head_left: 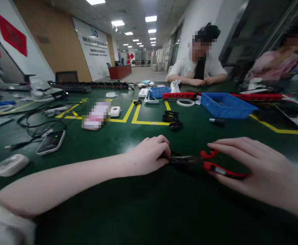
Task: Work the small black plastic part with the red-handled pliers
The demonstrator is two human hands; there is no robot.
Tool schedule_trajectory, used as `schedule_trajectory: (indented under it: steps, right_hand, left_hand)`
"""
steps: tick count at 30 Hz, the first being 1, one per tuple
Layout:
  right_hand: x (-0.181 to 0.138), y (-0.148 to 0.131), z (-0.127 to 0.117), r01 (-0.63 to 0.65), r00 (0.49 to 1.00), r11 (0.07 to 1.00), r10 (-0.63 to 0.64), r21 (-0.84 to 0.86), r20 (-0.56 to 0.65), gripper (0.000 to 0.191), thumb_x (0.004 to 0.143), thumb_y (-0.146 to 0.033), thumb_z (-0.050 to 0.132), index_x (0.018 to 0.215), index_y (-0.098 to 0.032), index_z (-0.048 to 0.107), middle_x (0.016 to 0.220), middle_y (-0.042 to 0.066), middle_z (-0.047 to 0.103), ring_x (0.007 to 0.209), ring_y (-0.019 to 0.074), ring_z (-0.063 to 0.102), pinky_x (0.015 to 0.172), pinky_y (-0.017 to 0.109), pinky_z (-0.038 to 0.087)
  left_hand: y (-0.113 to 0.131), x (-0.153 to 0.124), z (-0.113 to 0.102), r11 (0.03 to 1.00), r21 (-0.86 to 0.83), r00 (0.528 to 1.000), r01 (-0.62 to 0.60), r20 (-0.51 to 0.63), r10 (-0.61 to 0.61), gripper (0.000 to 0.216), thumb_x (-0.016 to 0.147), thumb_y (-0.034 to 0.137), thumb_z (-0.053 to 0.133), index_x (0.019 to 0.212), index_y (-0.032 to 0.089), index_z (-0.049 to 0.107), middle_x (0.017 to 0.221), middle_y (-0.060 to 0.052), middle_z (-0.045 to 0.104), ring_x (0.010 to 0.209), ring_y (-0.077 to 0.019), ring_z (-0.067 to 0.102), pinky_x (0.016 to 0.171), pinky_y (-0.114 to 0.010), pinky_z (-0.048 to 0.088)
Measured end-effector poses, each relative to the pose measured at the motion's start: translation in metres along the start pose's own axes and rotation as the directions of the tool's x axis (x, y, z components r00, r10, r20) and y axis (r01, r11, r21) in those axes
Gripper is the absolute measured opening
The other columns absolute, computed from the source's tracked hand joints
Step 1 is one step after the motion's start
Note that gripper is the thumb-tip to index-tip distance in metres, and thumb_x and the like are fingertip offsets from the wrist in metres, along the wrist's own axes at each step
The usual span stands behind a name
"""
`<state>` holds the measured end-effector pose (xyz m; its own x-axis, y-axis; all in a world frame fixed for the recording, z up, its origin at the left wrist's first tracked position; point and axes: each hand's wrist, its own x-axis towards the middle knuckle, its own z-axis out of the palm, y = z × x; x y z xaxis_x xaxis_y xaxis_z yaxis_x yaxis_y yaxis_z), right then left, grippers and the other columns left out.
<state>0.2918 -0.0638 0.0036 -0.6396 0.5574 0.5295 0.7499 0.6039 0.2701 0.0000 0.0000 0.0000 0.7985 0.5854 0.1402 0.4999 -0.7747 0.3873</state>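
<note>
My right hand (pixel 258 166) grips red-handled long-nose pliers (pixel 222 170), its fingers on the upper handle and its thumb against the lower one. The handles are spread apart. The pliers' narrow metal jaws point left and reach my left hand (pixel 151 154). Its fingers are closed around a small dark piece, mostly hidden, right at the jaw tips. Whether the jaws grip that piece I cannot tell. Beyond my hands lies a small cluster of black parts (pixel 173 119) on the green table (pixel 128 207).
A blue bin (pixel 227 105) and a black cylinder (pixel 217 121) lie beyond my right hand. To the left are a phone (pixel 96 115), a device with a lit screen (pixel 51 141), a white case (pixel 10 165) and black cables (pixel 23 119). A person (pixel 198 64) sits across the table.
</note>
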Motion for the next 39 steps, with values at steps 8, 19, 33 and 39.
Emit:
schedule_trajectory:
  steps: [8, 19, 33, 39]
  right_hand:
    - [0.003, -0.006, -0.005, -0.047, 0.999, 0.995, 0.045, 0.093, 0.027, 0.038, 0.083, -0.032, 0.067, 0.118, -0.017, 0.062, 0.110, 0.013, 0.070, 0.095, 0.0280, 0.067, 0.078, 0.042, 0.054]
    - [0.003, -0.008, -0.005, -0.010, 1.000, 0.996, 0.009, 0.089, 0.008, 0.041, 0.081, -0.032, 0.069, 0.116, -0.013, 0.064, 0.108, 0.015, 0.070, 0.093, 0.0283, 0.067, 0.075, 0.041, 0.054]
    - [0.002, -0.003, -0.016, -0.010, 1.000, 1.000, 0.010, 0.007, -0.007, 0.039, 0.082, -0.030, 0.068, 0.118, -0.016, 0.062, 0.110, 0.013, 0.070, 0.096, 0.0289, 0.066, 0.077, 0.041, 0.053]
    - [0.005, -0.012, -0.020, 0.130, 0.991, 0.973, -0.131, -0.191, 0.011, 0.036, 0.089, -0.031, 0.063, 0.119, -0.012, 0.062, 0.109, 0.015, 0.071, 0.093, 0.0294, 0.064, 0.071, 0.041, 0.049]
  left_hand:
    - [-0.005, 0.002, -0.004, 0.995, -0.056, 0.995, 0.087, 0.054, -0.084, 0.008, 0.084, 0.024, 0.071, 0.089, 0.019, 0.068, 0.115, -0.005, 0.063, 0.100, -0.0239, 0.065, 0.090, -0.040, 0.054]
    - [0.008, 0.002, -0.015, 0.997, 0.005, 0.988, 0.081, 0.134, -0.081, 0.017, 0.095, 0.027, 0.056, 0.095, 0.019, 0.070, 0.119, -0.005, 0.064, 0.102, -0.0228, 0.064, 0.094, -0.043, 0.050]
    - [0.001, 0.001, -0.002, 0.997, -0.081, 0.997, 0.018, 0.078, -0.012, 0.010, 0.093, 0.016, 0.059, 0.096, 0.018, 0.068, 0.117, -0.006, 0.064, 0.106, -0.0223, 0.061, 0.094, -0.041, 0.052]
    - [-0.002, 0.003, 0.002, 0.994, -0.108, 0.998, -0.002, 0.058, 0.008, 0.011, 0.093, 0.015, 0.059, 0.097, 0.018, 0.069, 0.111, -0.005, 0.066, 0.102, -0.0216, 0.063, 0.092, -0.039, 0.052]
